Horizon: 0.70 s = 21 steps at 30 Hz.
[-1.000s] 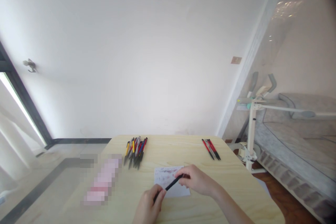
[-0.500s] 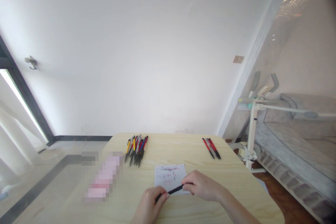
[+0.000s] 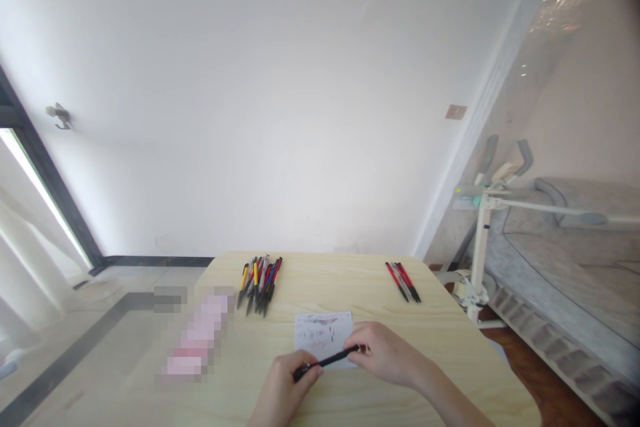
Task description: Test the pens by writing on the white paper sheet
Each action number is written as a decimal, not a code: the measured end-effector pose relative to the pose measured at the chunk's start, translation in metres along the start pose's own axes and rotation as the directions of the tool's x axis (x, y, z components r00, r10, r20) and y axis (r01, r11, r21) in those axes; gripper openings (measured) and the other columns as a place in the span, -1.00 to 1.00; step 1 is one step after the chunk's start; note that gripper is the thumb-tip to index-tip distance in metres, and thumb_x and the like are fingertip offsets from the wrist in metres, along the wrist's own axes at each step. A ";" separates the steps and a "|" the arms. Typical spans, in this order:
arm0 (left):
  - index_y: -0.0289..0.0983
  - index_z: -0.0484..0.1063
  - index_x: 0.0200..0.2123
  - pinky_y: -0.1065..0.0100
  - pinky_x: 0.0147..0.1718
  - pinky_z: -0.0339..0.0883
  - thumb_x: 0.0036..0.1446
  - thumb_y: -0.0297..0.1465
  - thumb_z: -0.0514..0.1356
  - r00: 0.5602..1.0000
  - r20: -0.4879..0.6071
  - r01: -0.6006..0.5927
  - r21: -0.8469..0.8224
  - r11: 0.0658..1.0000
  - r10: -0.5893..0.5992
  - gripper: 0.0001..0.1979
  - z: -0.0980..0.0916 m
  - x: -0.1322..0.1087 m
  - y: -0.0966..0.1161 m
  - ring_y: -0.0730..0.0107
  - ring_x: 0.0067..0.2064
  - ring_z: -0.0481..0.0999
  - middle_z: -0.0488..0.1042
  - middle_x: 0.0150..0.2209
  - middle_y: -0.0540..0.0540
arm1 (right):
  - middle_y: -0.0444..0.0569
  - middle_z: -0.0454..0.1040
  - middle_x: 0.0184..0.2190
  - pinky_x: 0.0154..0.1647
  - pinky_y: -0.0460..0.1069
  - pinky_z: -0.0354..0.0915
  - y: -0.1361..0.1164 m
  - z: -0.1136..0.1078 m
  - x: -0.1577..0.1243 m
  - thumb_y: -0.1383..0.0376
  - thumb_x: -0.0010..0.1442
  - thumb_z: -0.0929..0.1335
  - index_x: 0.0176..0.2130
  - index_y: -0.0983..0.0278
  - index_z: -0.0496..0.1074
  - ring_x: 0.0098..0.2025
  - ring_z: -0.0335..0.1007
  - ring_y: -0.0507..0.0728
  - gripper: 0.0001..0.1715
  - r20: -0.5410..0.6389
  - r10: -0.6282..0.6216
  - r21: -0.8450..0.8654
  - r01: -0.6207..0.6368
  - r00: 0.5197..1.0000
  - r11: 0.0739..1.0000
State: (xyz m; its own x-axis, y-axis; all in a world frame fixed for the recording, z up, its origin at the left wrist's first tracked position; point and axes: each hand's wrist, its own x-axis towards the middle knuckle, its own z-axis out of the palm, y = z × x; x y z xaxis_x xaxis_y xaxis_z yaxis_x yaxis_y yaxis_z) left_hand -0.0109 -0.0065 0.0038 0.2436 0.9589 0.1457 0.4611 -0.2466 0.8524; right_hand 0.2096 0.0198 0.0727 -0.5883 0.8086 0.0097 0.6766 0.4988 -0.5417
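Observation:
A black pen (image 3: pixel 333 358) is held slanted between both hands, over the lower part of a white sheet of paper (image 3: pixel 320 328) that bears dark and reddish scribbles. My left hand (image 3: pixel 290 380) pinches the pen's lower-left end. My right hand (image 3: pixel 377 350) grips its upper-right end with thumb and fingers. To the far left on the table lies a heap of pens (image 3: pixel 259 283) in yellow, red, blue, grey and black. A smaller row of red and grey pens (image 3: pixel 403 282) lies at the far right.
The light wooden table (image 3: pixel 330 280) stands before a white wall. A blurred pink patch (image 3: pixel 200 340) shows at its left side. White exercise equipment (image 3: pixel 480 247) and a grey sofa (image 3: pixel 560 260) stand to the right. A pale curtain (image 3: pixel 30 273) hangs at the left.
My right hand's fingers have shifted slightly along the pen's end, and the pen sits a little differently in both hands. The pens on the table have not moved.

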 end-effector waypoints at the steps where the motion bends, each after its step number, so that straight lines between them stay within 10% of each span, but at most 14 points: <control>1: -0.27 0.49 -0.45 0.48 -0.43 0.23 0.05 -0.29 0.13 1.000 -0.004 0.007 -0.009 1.000 -0.007 -0.80 0.001 0.001 -0.002 0.38 -0.43 0.44 0.52 -0.50 -0.03 | -0.11 0.47 -0.41 -0.32 -0.11 0.17 -0.003 -0.001 0.000 0.32 0.07 0.29 -0.36 0.21 0.51 -0.36 0.32 0.06 -0.81 -0.020 -0.024 -0.034 0.023 1.000 0.999; 21: -0.29 0.44 -0.40 0.49 -0.50 0.20 0.15 -0.20 -0.02 0.998 0.014 0.060 -0.016 0.998 -0.060 -0.66 -0.003 0.000 0.012 0.43 -0.55 0.36 0.34 -0.65 0.04 | -0.07 0.38 -0.36 -0.30 -0.06 0.14 0.005 -0.001 -0.005 0.35 0.18 0.24 -0.33 0.24 0.45 -0.29 0.25 0.08 -0.81 -0.238 -0.155 -0.324 0.072 0.959 0.943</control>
State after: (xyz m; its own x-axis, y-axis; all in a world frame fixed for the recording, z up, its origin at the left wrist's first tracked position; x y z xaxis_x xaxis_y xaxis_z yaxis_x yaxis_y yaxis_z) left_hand -0.0076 -0.0088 0.0153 0.2279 0.9698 0.0875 0.4609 -0.1866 0.8676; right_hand 0.2160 0.0186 0.0707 -0.5635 0.7724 0.2931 0.7395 0.6298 -0.2377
